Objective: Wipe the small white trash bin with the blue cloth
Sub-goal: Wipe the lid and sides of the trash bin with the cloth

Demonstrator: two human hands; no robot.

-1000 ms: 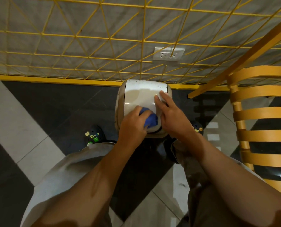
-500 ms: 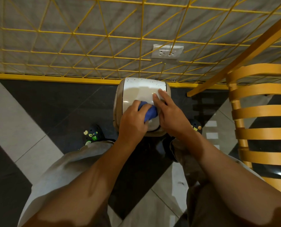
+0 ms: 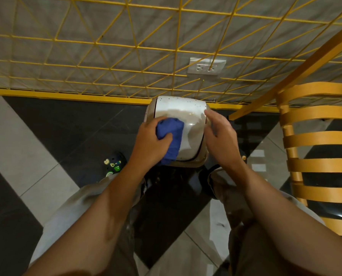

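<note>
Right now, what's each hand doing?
Left hand: grips the blue cloth on the white bin.
Right hand: open, at the bin's side.

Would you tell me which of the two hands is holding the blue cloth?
The left hand grips the blue cloth on the white trash bin; the right hand holds nothing.

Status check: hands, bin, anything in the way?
Left hand grips blue cloth, pressing it on white trash bin lid. Right hand open at bin's right edge. Specks remain along lid's far edge. Nothing blocking.
</note>
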